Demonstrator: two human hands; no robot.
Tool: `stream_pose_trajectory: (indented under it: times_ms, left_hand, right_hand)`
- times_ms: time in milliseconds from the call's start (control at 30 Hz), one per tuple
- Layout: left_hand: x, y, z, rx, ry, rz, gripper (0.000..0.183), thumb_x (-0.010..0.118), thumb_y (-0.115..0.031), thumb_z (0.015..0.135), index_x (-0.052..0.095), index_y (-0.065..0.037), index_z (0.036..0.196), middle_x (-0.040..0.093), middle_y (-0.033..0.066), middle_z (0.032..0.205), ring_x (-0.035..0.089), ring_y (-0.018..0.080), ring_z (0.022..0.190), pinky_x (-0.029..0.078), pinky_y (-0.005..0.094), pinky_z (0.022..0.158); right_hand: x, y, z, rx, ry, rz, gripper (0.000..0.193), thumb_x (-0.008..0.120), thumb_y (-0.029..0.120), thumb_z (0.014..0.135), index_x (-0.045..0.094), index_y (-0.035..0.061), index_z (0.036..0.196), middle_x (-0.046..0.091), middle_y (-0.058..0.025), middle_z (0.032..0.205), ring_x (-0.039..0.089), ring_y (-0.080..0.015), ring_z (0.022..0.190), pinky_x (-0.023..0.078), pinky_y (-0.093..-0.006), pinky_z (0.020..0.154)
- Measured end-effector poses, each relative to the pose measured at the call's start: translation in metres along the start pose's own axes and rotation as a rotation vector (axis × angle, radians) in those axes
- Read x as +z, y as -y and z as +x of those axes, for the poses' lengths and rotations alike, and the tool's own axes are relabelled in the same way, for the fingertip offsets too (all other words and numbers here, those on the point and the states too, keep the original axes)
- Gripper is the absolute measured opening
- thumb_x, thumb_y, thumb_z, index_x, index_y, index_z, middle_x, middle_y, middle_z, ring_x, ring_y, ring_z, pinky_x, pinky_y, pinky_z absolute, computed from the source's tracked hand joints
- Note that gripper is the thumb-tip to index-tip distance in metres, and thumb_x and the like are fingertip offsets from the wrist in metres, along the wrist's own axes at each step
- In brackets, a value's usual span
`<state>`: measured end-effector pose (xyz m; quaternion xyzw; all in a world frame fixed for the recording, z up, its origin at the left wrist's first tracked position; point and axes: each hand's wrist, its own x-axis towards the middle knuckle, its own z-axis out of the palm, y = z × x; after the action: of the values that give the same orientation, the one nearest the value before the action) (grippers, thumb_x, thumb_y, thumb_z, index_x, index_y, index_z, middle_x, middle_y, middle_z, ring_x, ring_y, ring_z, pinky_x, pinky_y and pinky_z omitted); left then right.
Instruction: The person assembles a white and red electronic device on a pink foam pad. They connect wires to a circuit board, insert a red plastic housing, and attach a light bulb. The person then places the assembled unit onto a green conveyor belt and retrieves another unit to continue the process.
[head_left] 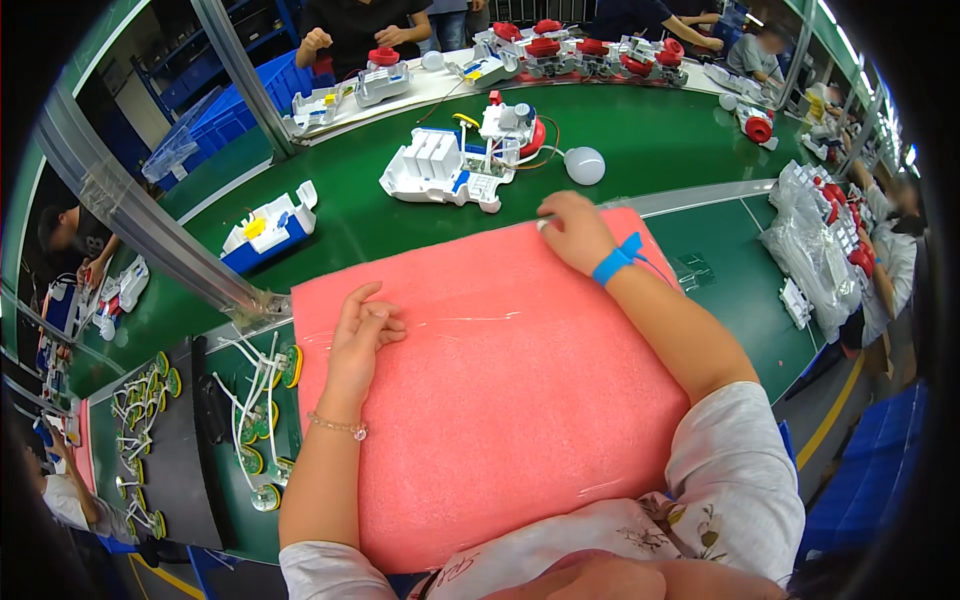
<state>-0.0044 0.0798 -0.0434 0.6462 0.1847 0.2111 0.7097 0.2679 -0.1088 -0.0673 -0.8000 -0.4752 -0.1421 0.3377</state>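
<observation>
The right grip (578, 235) bends its fingers over the far edge of the pink sheet (510, 420); I cannot tell whether it holds anything. Just beyond, on the green worktop (350, 222), lies the white ball (585, 166), wired to the white assembly (435, 165) farther left. The left grip (366, 325), loosely parted, is empty above the sheet.

A green worktop (665, 140) curves through the room, a white ledge (440, 88) running along its far side. Thick grey metal posts (150, 225) rise at its left, with a blue bin (245, 105) and dark shelving (190, 60) beyond it. To its right, a yellow line (834, 410) crosses the grey floor (812, 408) beside blue crates (865, 480); bright strip lights (846, 42) glow above its far right end.
</observation>
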Motion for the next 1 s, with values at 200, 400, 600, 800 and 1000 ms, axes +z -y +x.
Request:
stream_pose_trajectory:
  times_ms: [200, 400, 600, 800, 1000]
  left_hand:
    - [0.0, 0.001, 0.001, 0.005, 0.013, 0.004, 0.032, 0.043, -0.011, 0.088, 0.041, -0.005, 0.119, 0.055, 0.004, 0.091, 0.055, 0.012, 0.075, 0.047, 0.0264, 0.072]
    - [-0.001, 0.004, 0.0, -0.002, 0.052, 0.039, 0.029, 0.044, -0.01, 0.088, 0.044, -0.005, 0.116, 0.056, 0.0041, 0.09, 0.055, 0.0113, 0.078, 0.047, 0.0251, 0.073]
    - [0.011, 0.01, -0.009, 0.17, 0.14, 0.375, 0.02, 0.05, -0.014, 0.086, 0.054, -0.002, 0.101, 0.057, 0.0068, 0.087, 0.054, 0.0144, 0.079, 0.044, 0.027, 0.073]
    - [0.033, -0.014, -0.025, 0.378, 0.487, 0.814, 0.022, 0.052, -0.023, 0.084, 0.057, -0.002, 0.087, 0.057, 0.0126, 0.081, 0.053, 0.0269, 0.075, 0.041, 0.0363, 0.069]
    - [0.037, -0.013, -0.027, 0.4, 0.467, 0.812, 0.022, 0.051, -0.023, 0.085, 0.056, -0.002, 0.084, 0.056, 0.0126, 0.078, 0.052, 0.0287, 0.074, 0.04, 0.0372, 0.07]
  right_hand:
    - [-0.003, -0.048, 0.027, 0.394, 0.001, -0.167, 0.029, 0.059, 0.026, 0.075, 0.056, 0.0043, 0.095, 0.054, -0.0151, 0.098, 0.051, -0.0299, 0.096, 0.042, -0.0389, 0.082]
    - [0.007, -0.034, 0.018, 0.065, -0.094, -0.232, 0.03, 0.059, 0.026, 0.076, 0.058, 0.0051, 0.097, 0.056, -0.0106, 0.104, 0.053, -0.0291, 0.094, 0.041, -0.038, 0.082]
    - [0.005, 0.082, -0.007, -0.23, 0.357, 0.352, 0.019, 0.058, 0.021, 0.08, 0.059, 0.002, 0.082, 0.059, -0.0124, 0.081, 0.054, -0.0286, 0.08, 0.044, -0.0377, 0.072]
    - [0.006, 0.128, -0.03, -0.285, 0.728, 0.779, 0.029, 0.05, 0.029, 0.086, 0.056, 0.0021, 0.079, 0.054, -0.0136, 0.071, 0.052, -0.0265, 0.068, 0.042, -0.0361, 0.064]
    - [0.01, 0.117, -0.026, -0.298, 0.781, 0.711, 0.03, 0.05, 0.031, 0.087, 0.055, 0.003, 0.076, 0.052, -0.0107, 0.068, 0.05, -0.0211, 0.063, 0.041, -0.0332, 0.059]
